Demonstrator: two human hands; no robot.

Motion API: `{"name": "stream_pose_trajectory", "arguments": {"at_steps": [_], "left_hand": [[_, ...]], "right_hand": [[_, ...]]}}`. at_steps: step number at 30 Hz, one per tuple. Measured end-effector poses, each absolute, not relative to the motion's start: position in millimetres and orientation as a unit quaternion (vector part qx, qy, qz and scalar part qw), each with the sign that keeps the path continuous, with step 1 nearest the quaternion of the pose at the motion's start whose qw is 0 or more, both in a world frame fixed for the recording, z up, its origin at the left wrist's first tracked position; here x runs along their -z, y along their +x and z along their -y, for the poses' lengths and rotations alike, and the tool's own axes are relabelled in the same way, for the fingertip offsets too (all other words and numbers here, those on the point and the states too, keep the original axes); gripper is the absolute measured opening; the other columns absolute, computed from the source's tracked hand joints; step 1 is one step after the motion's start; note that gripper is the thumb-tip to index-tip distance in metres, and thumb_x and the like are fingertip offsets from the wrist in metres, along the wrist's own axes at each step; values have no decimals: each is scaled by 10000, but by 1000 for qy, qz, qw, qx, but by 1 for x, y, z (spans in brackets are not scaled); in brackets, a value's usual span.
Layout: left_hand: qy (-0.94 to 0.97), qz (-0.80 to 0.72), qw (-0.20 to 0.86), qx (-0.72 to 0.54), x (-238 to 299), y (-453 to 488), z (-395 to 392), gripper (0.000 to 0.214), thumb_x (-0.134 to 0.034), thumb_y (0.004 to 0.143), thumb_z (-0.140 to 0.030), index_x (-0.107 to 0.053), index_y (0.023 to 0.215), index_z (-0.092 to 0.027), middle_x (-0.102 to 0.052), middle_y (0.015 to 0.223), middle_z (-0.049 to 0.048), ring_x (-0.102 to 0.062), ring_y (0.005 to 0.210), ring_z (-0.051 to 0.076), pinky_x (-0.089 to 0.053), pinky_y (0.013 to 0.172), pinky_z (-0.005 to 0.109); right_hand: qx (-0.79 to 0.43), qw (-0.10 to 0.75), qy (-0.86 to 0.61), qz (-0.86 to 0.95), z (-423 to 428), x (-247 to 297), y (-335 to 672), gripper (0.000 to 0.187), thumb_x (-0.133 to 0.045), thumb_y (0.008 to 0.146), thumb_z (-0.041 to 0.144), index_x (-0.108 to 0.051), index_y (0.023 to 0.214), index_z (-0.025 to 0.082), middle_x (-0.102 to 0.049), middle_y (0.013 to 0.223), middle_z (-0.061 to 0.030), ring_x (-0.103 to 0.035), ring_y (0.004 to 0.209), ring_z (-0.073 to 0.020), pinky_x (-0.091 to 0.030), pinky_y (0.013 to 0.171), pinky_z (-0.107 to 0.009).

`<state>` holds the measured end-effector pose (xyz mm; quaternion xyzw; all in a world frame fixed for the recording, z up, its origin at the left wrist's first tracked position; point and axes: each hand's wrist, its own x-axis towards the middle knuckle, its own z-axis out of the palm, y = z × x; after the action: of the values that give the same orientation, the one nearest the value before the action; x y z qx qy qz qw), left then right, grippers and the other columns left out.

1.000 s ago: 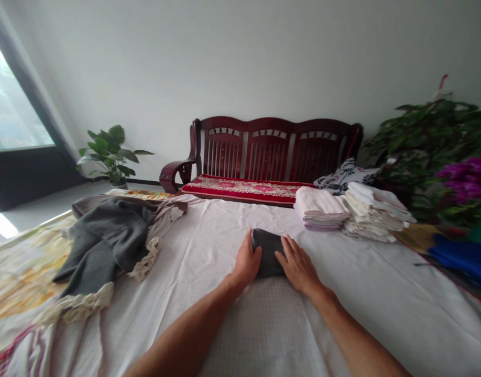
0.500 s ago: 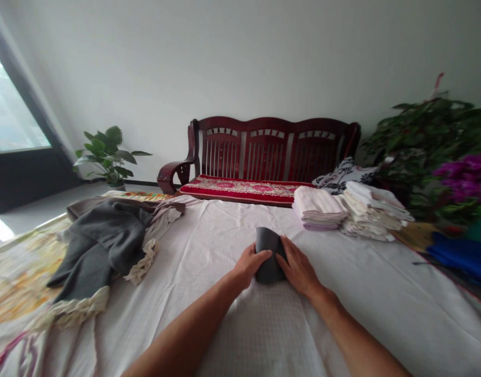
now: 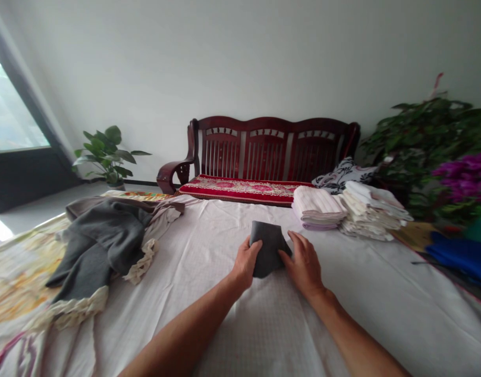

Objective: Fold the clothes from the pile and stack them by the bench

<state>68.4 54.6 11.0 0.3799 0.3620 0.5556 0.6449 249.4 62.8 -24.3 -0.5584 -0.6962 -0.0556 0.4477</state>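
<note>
A small dark grey folded cloth point(image 3: 267, 248) is held slightly tilted above the white sheet in front of me. My left hand point(image 3: 246, 262) grips its left edge, thumb on the near face and the other fingers hidden behind. At the cloth's right corner is my right hand point(image 3: 303, 264), its thumb touching the fabric while the other fingers are stretched out and apart. A larger dark grey garment with cream ruffled trim point(image 3: 107, 241) lies crumpled to the left.
The white sheet point(image 3: 201, 293) covers the surface before me. Folded pale pink cloths point(image 3: 319, 207) and a white stack point(image 3: 372, 212) stand at the back right, near a blue cloth point(image 3: 460, 254). Behind is a dark red wooden bench point(image 3: 264, 141). Potted plants point(image 3: 110, 152) flank it.
The grey cloth has turned its flatter face toward me and shifted slightly left and up. My right hand's fingers have come away from its side and spread.
</note>
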Motion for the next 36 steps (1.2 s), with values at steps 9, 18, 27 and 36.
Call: {"name": "stream_pose_trajectory", "arguments": {"at_steps": [9, 18, 27, 36], "left_hand": [[803, -359, 153, -450, -21, 56, -45, 498, -525, 934, -188, -520, 1419, -304, -528, 1480, 55, -459, 1374, 277, -343, 1162, 496], [922, -306, 34, -235, 2, 60, -36, 582, -629, 902, -336, -466, 1458, -289, -422, 1559, 81, -369, 1435, 328, -303, 1179, 538], [840, -439, 150, -280, 0, 62, -45, 596, -490, 965, -425, -402, 1513, -206, -344, 1599, 133, -286, 1485, 319, -259, 1205, 501], [857, -443, 154, -215, 8, 66, -42, 715, -591, 906, -444, -367, 1536, -192, -224, 1640, 160, -198, 1506, 374, -252, 1201, 522]], "right_hand": [[-607, 568, -374, 412, -55, -10, 238, 609, -473, 867, 715, -646, 1228, 255, -726, 1170, -93, -677, 1031, -281, -551, 812, -418], [-719, 463, -448, 260, -58, -10, 247, 420, -542, 929, 443, -656, 1224, 166, -782, 975, -112, -745, 858, -255, -588, 830, -411], [-665, 469, -493, 309, -64, -2, 252, 370, -522, 926, 441, -701, 1098, 167, -789, 921, -113, -755, 862, -270, -594, 834, -429], [-597, 492, -510, 376, -64, 2, 249, 303, -751, 782, 299, -698, 1052, 172, -792, 915, -95, -755, 783, -248, -609, 760, -374]]}}
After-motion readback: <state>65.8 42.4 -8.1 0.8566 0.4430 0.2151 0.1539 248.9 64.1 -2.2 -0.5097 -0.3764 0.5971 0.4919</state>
